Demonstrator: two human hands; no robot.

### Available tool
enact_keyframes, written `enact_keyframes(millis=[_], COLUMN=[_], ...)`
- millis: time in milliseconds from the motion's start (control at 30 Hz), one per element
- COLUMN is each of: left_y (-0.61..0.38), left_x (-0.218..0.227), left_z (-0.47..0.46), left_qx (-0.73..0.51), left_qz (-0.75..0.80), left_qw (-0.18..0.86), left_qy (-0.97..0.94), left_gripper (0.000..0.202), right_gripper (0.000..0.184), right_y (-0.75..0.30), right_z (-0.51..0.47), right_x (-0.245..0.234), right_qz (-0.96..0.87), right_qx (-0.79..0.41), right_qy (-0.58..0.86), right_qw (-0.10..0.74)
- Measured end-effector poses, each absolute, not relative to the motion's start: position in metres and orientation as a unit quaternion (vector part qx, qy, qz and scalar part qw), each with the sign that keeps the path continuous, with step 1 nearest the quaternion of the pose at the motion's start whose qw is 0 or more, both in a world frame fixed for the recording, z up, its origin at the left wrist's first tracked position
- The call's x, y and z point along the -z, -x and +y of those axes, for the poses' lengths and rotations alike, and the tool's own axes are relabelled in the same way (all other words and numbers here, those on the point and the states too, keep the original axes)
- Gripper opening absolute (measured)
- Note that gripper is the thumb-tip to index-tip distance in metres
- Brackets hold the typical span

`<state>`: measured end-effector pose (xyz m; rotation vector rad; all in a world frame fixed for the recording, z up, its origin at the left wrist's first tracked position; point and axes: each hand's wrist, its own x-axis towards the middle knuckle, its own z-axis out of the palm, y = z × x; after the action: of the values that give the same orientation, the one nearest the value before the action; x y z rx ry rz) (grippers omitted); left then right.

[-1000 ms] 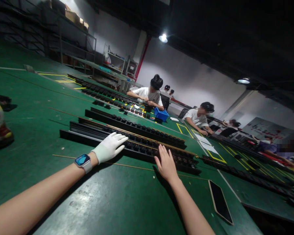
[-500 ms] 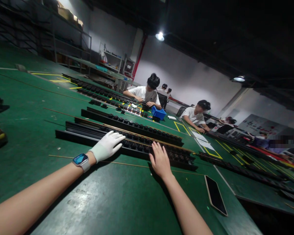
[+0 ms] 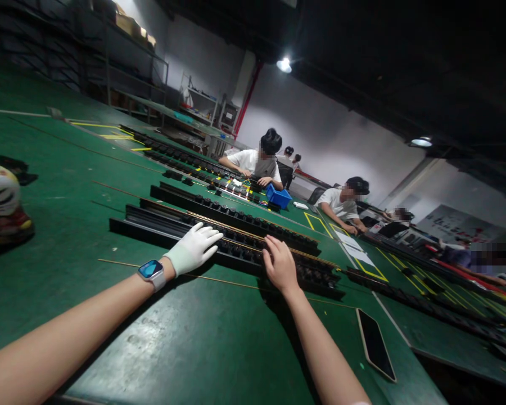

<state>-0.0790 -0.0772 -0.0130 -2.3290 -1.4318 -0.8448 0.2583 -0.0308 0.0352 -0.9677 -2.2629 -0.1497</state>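
My left hand, in a white glove with a smartwatch at the wrist, lies flat over the nearest long black channel rail. Its fingers are spread and hold nothing visible. Bare and a little bent at the fingers, my right hand rests over the same rail farther right, thumb apart; nothing shows in its grasp. Rows of small black parts fill the rails. Thin brass-coloured rods run along them. Another black rail with black parts lies just behind.
A loose thin rod lies on the green table before the rails. A phone is at right, a printed bag at left. Across the table are a blue bin, paper sheets and co-workers.
The view has shifted, so most things appear farther right. My right hand's fingers have drawn in from stretched to more bent. My left hand keeps its place on the rail.
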Motion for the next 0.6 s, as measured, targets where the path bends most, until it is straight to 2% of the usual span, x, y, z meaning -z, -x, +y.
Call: enact_keyframes(millis=[67, 100, 167, 267, 467, 600], left_y=[0.079, 0.080, 0.080, 0.080, 0.079, 0.079], left_x=[0.013, 0.013, 0.012, 0.012, 0.010, 0.007], left_z=[-0.077, -0.077, -0.077, -0.078, -0.081, -0.084], left_qx=[0.290, 0.289, 0.290, 0.292, 0.301, 0.297], left_qz=[-0.496, -0.496, -0.496, -0.498, -0.496, -0.497], left_qw=[0.144, 0.146, 0.149, 0.148, 0.146, 0.147], left_qy=[0.806, 0.806, 0.805, 0.803, 0.802, 0.802], left_gripper=[0.045, 0.045, 0.045, 0.045, 0.043, 0.043], right_gripper=[0.040, 0.039, 0.042, 0.041, 0.067, 0.058], right_y=[-0.250, -0.244, -0.229, -0.206, -0.185, -0.186], right_z=[-0.001, 0.016, 0.050, 0.088, 0.114, 0.126], right_x=[-0.062, -0.075, -0.095, -0.107, -0.093, -0.085], right_qz=[-0.858, -0.859, -0.856, -0.850, -0.810, -0.795], right_qx=[0.003, -0.036, -0.148, -0.215, -0.272, -0.257], right_qy=[0.375, 0.391, 0.453, 0.473, 0.515, 0.539], right_qw=[0.351, 0.329, 0.201, 0.090, -0.060, -0.104])
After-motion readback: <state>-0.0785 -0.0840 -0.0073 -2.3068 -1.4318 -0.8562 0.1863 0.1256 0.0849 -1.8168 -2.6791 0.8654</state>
